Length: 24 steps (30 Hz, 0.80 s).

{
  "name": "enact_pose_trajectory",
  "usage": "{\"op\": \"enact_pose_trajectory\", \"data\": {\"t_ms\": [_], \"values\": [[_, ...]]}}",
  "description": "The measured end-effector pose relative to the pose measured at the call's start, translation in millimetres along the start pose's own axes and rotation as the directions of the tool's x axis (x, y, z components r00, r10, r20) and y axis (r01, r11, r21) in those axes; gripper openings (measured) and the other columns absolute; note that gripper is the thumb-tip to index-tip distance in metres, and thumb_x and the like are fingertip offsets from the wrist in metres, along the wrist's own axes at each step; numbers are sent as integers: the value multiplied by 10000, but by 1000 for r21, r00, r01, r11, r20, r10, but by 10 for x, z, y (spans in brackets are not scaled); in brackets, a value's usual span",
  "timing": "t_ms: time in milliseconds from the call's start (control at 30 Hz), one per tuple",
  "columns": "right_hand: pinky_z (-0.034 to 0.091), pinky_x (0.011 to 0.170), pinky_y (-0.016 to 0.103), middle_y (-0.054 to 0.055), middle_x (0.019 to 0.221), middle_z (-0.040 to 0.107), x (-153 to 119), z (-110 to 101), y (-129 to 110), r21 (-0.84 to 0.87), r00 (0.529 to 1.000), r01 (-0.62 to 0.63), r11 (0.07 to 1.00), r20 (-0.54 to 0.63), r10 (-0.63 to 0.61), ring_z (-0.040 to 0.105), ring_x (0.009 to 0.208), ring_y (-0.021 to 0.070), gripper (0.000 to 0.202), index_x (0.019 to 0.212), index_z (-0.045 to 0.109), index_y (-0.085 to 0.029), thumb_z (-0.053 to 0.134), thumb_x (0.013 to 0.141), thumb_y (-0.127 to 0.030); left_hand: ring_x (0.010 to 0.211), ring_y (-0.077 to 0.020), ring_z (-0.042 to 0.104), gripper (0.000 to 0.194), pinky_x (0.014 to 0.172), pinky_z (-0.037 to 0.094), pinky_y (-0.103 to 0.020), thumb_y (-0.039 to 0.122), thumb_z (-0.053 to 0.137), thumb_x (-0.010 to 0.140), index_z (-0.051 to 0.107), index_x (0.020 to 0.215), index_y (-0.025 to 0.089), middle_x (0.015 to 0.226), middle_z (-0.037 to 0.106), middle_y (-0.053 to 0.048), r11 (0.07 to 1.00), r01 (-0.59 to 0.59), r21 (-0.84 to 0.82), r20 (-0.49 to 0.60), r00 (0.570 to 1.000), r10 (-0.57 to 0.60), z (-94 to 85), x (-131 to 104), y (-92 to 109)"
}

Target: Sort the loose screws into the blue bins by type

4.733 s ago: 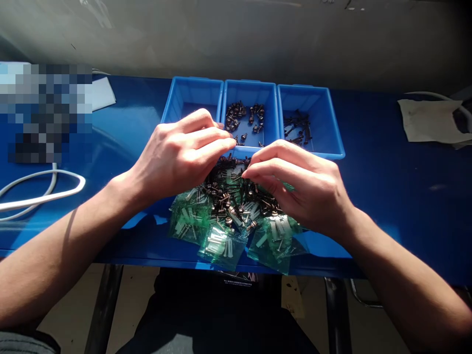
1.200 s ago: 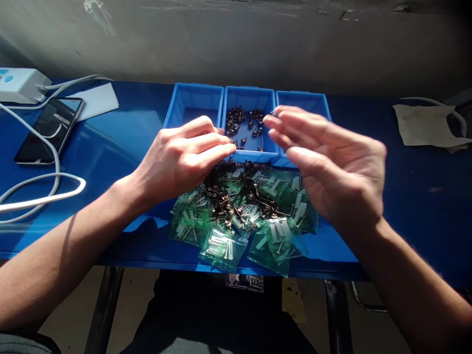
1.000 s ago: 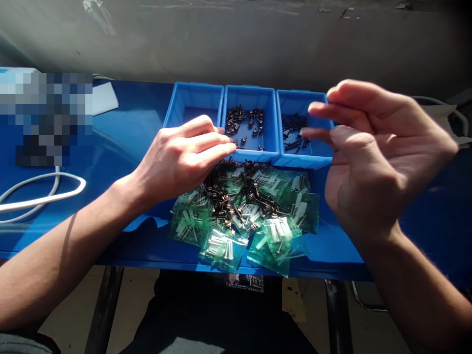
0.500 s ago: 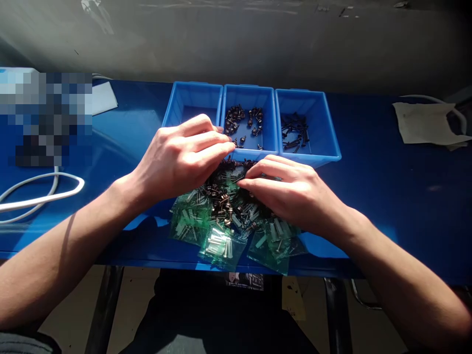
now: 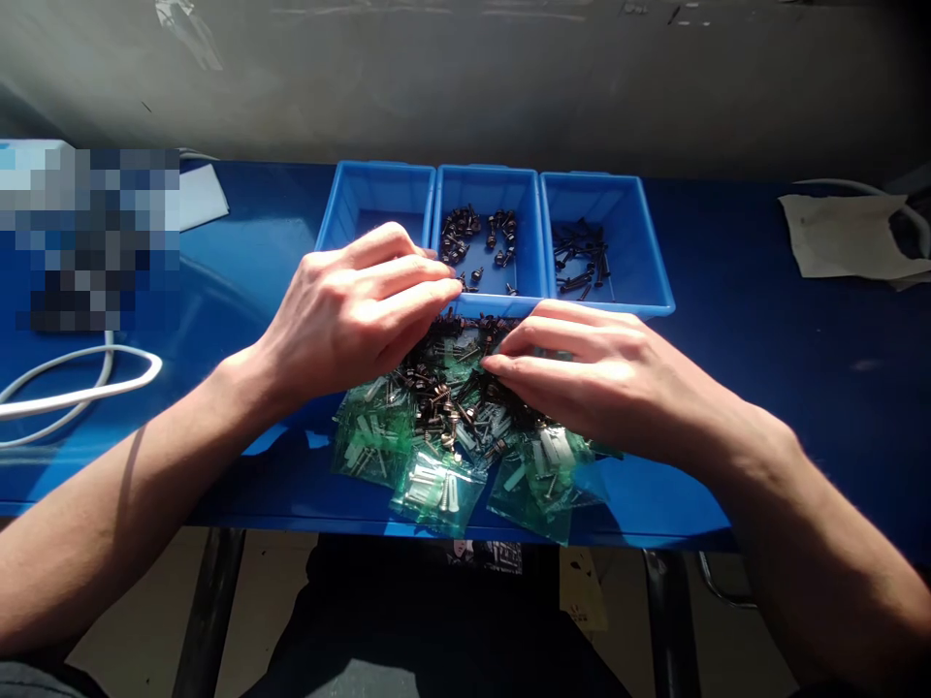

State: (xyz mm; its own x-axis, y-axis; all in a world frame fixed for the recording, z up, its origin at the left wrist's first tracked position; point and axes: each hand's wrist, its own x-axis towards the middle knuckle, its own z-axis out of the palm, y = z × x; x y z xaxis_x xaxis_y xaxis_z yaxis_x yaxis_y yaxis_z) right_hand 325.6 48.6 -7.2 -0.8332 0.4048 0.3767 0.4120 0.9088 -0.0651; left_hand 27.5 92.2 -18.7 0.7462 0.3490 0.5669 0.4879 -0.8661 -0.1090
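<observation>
My left hand [image 5: 364, 305] rests at the near edge of the middle blue bin [image 5: 489, 179], its fingers together; what they may hold is hidden. My right hand [image 5: 582, 364] is over the right side of a pile of dark screws [image 5: 440, 397], its fingers pinched on something I cannot make out. Small green bags [image 5: 374, 446] with white plugs and screws lie around the pile. Dark screws with washers [image 5: 460, 233] are in the middle bin, and thin black screws [image 5: 582, 262] lie in the right bin [image 5: 607, 181].
The left blue bin [image 5: 385, 173] stands beside the middle one, partly behind my left hand. A white cable [image 5: 80, 393] curls at the left of the blue table [image 5: 756, 378]. Pale paper [image 5: 844, 237] lies at the right. A grey wall [image 5: 465, 87] rises behind.
My right hand has shifted slightly to the right over the pile, uncovering some screws near its fingertips. My left hand has barely moved.
</observation>
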Motion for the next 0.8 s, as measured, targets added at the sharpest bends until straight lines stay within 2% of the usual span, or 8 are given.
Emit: {"op": "enact_pose_trajectory", "data": {"t_ms": [67,267,367,533,633,733,767,800], "values": [[619,702,345,57,1019,813,0,12,-4,-1,1000,-10,1000,-8,10,713,844,187,175,1152,781,-196,635,1116,-106,1149,-253,819,226,824,721,-421,194,632,1128,755,1308,253,1307,840,-43,1000,11,-16,6,1000,-11,-18,-1,-3],[640,696,336,45,1056,834,-9,118,-36,-11,984,-47,999,-172,45,748,822,174,196,1209,800,-210,655,1096,-139,1128,-244,815,245,818,698,-429,243,660,1116,780,1312,325,1324,837,-12,998,55,-43,21,998,-54,-54,11,-27],[632,664,298,28,1081,841,-11,139,-69,24,966,-86,996,-243,89,748,814,148,265,1252,787,-239,653,1074,-95,1111,-237,814,221,797,679,-408,262,663,1117,804,1278,318,1292,844,-3,999,36,-31,37,999,-35,-61,72,-44],[692,839,328,46,1133,849,54,89,-127,181,933,-127,975,-313,180,821,980,158,244,1177,796,-238,673,1074,-54,1177,-237,797,211,928,682,-418,293,650,1155,783,1312,244,1299,839,-42,995,24,-101,64,998,-18,-78,163,-80],[682,787,366,54,1055,853,77,35,-66,256,861,-203,945,-412,297,817,940,182,165,1056,822,-227,696,1104,-133,1226,-259,786,221,959,692,-444,245,656,1144,764,1337,230,1334,832,-45,1000,-11,-29,2,1000,12,-65,108,-89],[651,790,438,101,1074,864,17,-20,79,108,748,-422,900,-520,413,800,929,240,108,1066,863,-204,762,1096,-223,1283,-279,776,247,961,711,-449,213,663,1118,757,1346,220,1387,815,-61,998,-13,58,-60,998,16,-28,-10,-76],[647,827,470,124,1134,866,-15,-37,125,24,743,-476,879,-525,416,800,972,270,113,1113,874,-198,771,1094,-240,1327,-288,765,257,981,716,-457,214,663,1117,753,1358,230,1427,799,-68,998,1,62,-65,998,3,-14,-48,-69],[644,882,510,150,1217,858,-44,-53,160,-64,765,-491,869,-509,395,794,1044,306,145,1176,875,-191,767,1097,-249,1380,-298,747,271,1009,719,-470,218,660,1120,745,1376,243,1477,776,-75,998,19,58,-63,998,-15,-1,-81,-62]]}}
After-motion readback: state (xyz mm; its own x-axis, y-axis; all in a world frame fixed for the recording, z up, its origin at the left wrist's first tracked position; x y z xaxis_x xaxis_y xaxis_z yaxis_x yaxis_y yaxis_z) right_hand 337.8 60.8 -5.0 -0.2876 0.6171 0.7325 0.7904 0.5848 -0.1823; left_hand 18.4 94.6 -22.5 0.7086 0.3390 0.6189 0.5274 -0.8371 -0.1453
